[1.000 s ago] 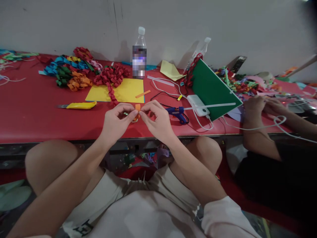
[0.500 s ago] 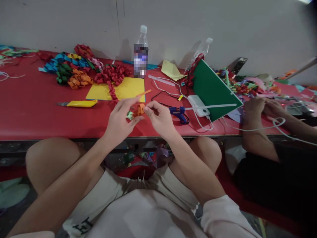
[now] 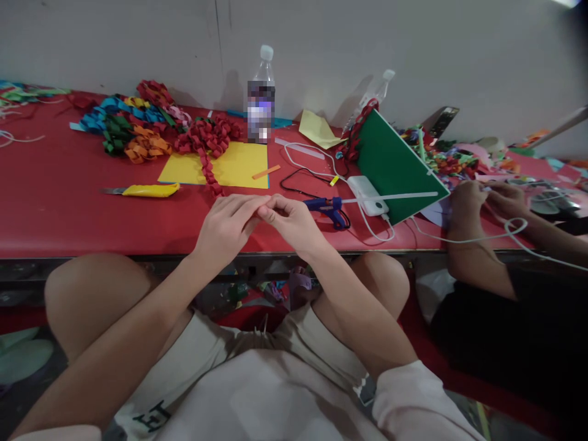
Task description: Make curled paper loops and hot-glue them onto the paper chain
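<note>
My left hand (image 3: 229, 223) and my right hand (image 3: 289, 220) meet fingertip to fingertip just above the table's front part. Both are closed, thumbs and fingers pressed together around a small orange paper loop, which the fingers now hide. A loose orange paper strip (image 3: 266, 172) lies just beyond them, partly over the yellow sheet (image 3: 241, 162). Behind my left hand a red paper chain (image 3: 210, 171) runs back to a heap of red links. The blue glue gun (image 3: 328, 208) lies right beside my right hand, a long translucent glue stick (image 3: 404, 196) in its back.
A yellow utility knife (image 3: 151, 190) lies at left, blade out. Coloured paper chains (image 3: 133, 125) are piled behind it. Two bottles, one upright (image 3: 263, 73), stand near the wall. A green board (image 3: 395, 165) leans beside a white power bank (image 3: 367, 195) with cables. Another person's hands (image 3: 482, 199) work at right.
My hands have closed together, hiding the orange loop and the pale green piece seen between them before. The orange strip, earlier by my left fingertips, now lies uncovered on the table.
</note>
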Demonstrator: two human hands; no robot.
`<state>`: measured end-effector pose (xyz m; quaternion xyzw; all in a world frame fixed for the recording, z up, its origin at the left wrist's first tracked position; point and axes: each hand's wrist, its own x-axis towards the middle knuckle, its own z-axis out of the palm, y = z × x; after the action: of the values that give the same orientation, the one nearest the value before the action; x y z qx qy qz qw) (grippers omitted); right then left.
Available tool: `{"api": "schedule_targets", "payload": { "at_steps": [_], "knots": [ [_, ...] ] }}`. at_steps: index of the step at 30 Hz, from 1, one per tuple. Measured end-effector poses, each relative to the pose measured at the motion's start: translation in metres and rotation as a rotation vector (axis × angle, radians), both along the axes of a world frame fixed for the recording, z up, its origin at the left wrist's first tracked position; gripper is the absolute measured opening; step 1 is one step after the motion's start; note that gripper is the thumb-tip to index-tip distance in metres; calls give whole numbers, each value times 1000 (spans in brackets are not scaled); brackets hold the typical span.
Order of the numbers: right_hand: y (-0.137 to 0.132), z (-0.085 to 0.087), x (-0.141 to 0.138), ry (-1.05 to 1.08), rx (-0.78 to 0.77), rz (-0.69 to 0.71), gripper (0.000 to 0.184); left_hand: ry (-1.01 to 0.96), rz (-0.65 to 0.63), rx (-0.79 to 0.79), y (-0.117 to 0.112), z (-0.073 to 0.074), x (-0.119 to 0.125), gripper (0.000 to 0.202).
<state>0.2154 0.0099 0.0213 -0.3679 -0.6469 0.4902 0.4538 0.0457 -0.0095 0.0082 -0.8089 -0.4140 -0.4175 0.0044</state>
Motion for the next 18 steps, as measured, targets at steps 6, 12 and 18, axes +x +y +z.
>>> {"api": "schedule_targets", "payload": {
  "at_steps": [6,12,18],
  "knots": [
    [-2,0,-3,69,-54,-26,56,-13,-30,-37,-1,-1,-1,32],
    [-3,2,-2,102,-127,65,44,-22,-40,6,-4,5,-2,30],
    [-3,-2,-5,130,-101,-4,52,-53,16,-90,-8,2,1,36]
  ]
}}
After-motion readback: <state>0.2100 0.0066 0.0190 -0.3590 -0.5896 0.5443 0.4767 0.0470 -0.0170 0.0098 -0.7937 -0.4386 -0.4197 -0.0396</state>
